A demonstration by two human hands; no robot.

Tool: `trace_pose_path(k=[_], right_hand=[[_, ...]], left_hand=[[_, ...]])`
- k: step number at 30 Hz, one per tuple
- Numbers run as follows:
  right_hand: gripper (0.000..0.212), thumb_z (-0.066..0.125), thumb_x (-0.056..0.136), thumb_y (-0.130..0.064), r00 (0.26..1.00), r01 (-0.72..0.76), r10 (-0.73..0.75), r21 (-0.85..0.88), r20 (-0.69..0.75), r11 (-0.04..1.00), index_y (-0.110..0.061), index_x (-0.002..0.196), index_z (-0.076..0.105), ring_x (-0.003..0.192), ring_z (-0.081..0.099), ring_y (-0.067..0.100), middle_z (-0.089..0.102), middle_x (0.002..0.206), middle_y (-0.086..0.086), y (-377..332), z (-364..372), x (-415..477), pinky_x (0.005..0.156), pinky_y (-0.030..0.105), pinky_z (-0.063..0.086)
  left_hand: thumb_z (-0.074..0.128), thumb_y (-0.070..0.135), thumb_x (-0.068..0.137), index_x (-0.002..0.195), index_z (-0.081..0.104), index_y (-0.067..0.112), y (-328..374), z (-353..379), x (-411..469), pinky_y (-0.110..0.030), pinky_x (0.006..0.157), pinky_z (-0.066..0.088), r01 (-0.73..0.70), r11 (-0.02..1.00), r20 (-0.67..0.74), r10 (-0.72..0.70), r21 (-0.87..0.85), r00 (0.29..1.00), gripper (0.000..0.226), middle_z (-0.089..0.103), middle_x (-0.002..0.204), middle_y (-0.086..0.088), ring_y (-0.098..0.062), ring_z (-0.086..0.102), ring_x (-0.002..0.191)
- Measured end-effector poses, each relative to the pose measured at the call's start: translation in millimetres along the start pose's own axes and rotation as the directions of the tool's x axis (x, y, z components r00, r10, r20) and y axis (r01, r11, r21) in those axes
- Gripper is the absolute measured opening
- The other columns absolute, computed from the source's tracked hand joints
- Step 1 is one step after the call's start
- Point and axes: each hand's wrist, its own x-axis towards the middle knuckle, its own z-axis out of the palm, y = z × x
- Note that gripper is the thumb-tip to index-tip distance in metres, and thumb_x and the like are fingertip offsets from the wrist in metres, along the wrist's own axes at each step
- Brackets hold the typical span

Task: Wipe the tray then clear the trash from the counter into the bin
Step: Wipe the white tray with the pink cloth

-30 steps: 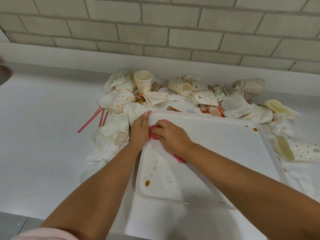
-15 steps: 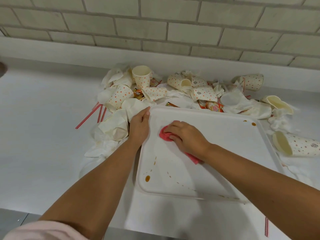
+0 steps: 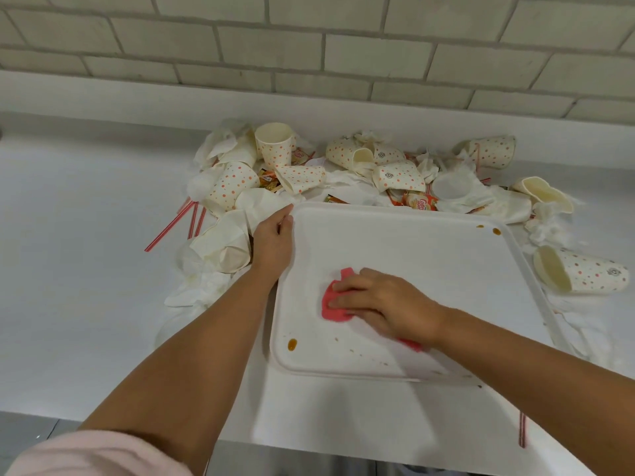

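- Wiping is the step in hand, and the trash isn't touched yet. My right grip [image 3: 388, 304] lies flat, fingers fairly straight, pressing the pink cloth [image 3: 330, 312] onto the white tray [image 3: 412, 249], toward its near-left part.
- My left grip [image 3: 273, 240] curls over the tray's far-left corner rim and pins it to the counter [image 3: 86, 218].
- To do this bit well, I'd say keep that hold so the tray can't skid and overlap the strokes. I'd sweep over the brown drop [image 3: 292, 344] by the near-left corner, then go for the spots [image 3: 494, 231] at the far-right corner.
- Versus a second ago, the cloth has come down from the far-left corner, and the drip trail along the left side looks mostly gone. The drop is still there, and my left grip hasn't budged.
- The pile of dotted cups [image 3: 275, 146] and napkins sits just behind the tray, and no bin is in view.
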Motion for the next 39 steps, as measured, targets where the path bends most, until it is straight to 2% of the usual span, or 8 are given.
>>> trace_pose_path(k=[5, 11, 16, 18, 22, 26, 34, 39], right_hand=[[0.039, 0.041, 0.087, -0.028, 0.992, -0.109, 0.111, 0.031, -0.065, 0.994, -0.015, 0.102, 0.075, 0.089, 0.067, 0.027, 0.07, 0.104, 0.005, -6.1, 8.0, 28.5, 0.072, 0.034, 0.057], [0.027, 0.056, 0.084, -0.013, 0.998, 0.062, -0.062, 0.026, -0.01, 0.998, -0.019, 0.104, 0.073, 0.093, 0.063, 0.025, 0.068, 0.107, 0.001, -44.0, 27.0, 35.5, 0.059, 0.033, 0.055], [0.034, 0.043, 0.089, -0.022, 0.977, 0.173, -0.183, 0.087, 0.113, 0.981, -0.023, 0.107, 0.072, 0.094, 0.049, 0.011, 0.065, 0.115, -0.003, -35.6, 18.0, -0.9, 0.061, 0.024, 0.051], [0.033, 0.044, 0.089, -0.024, 0.987, 0.126, -0.133, 0.07, 0.092, 0.99, -0.024, 0.106, 0.072, 0.089, 0.047, 0.009, 0.066, 0.113, -0.004, -18.0, 10.1, -10.4, 0.061, 0.023, 0.05], [0.033, 0.044, 0.087, -0.027, 0.999, -0.023, 0.023, 0.015, -0.034, 1.0, -0.025, 0.103, 0.074, 0.087, 0.06, 0.019, 0.069, 0.107, -0.002, -0.4, 5.0, -0.4, 0.061, 0.03, 0.056], [0.037, 0.042, 0.085, -0.026, 0.994, -0.03, 0.03, 0.002, -0.104, 1.0, -0.021, 0.099, 0.075, 0.084, 0.065, 0.025, 0.07, 0.1, 0.001, -21.1, 16.2, 27.2, 0.059, 0.027, 0.054], [0.032, 0.044, 0.087, -0.025, 0.98, 0.149, -0.15, 0.02, 0.127, 0.989, -0.026, 0.102, 0.073, 0.09, 0.05, 0.01, 0.067, 0.109, -0.005, -34.3, 7.7, -20.6, 0.055, 0.016, 0.043], [0.029, 0.046, 0.088, -0.029, 0.986, 0.064, -0.059, -0.025, 0.159, 0.998, -0.029, 0.101, 0.072, 0.084, 0.054, 0.01, 0.066, 0.108, -0.008, -0.7, -17.2, -39.8, 0.054, 0.021, 0.049]], left_hand=[[0.042, 0.015, 0.099, 0.132, 0.052, 0.008, 1.4, 0.7, -2.1, -0.024, 0.107, 0.035, 0.004, 1.0, -0.004, -0.004, 0.012, 1.0, 0.036, 0.055, 0.134, -0.008, -0.019, 0.049, 0.126], [0.042, 0.014, 0.099, 0.132, 0.052, 0.006, 2.4, -0.2, -1.9, -0.02, 0.104, 0.034, -0.011, 1.0, -0.007, 0.011, 0.022, 1.0, 0.036, 0.056, 0.133, -0.01, -0.019, 0.05, 0.125], [0.043, 0.014, 0.098, 0.131, 0.052, 0.005, 1.1, 0.4, -0.7, -0.029, 0.11, 0.035, -0.007, 1.0, -0.003, 0.007, 0.023, 1.0, 0.035, 0.055, 0.133, -0.011, -0.021, 0.049, 0.126], [0.043, 0.014, 0.098, 0.131, 0.052, 0.005, 0.6, 0.7, -0.5, -0.032, 0.11, 0.036, -0.014, 1.0, -0.005, 0.014, 0.023, 1.0, 0.035, 0.056, 0.132, -0.012, -0.022, 0.05, 0.125], [0.043, 0.014, 0.098, 0.131, 0.052, 0.004, 2.0, 0.6, -2.1, -0.034, 0.111, 0.035, -0.019, 0.999, -0.009, 0.019, 0.035, 1.0, 0.036, 0.055, 0.134, -0.012, -0.022, 0.049, 0.127], [0.042, 0.014, 0.099, 0.132, 0.052, 0.005, 3.0, 0.0, -2.4, -0.033, 0.111, 0.034, -0.019, 0.998, -0.005, 0.019, 0.059, 1.0, 0.036, 0.054, 0.135, -0.011, -0.022, 0.048, 0.127], [0.043, 0.013, 0.098, 0.132, 0.052, 0.005, 5.6, -0.9, -4.1, -0.029, 0.111, 0.034, -0.007, 0.999, -0.001, 0.007, 0.037, 1.0, 0.036, 0.054, 0.135, -0.01, -0.021, 0.047, 0.128], [0.043, 0.014, 0.098, 0.131, 0.053, 0.006, 7.3, 0.1, -6.2, -0.04, 0.108, 0.039, 0.011, 0.999, -0.016, -0.01, 0.037, 1.0, 0.035, 0.059, 0.128, -0.019, -0.033, 0.052, 0.122]])
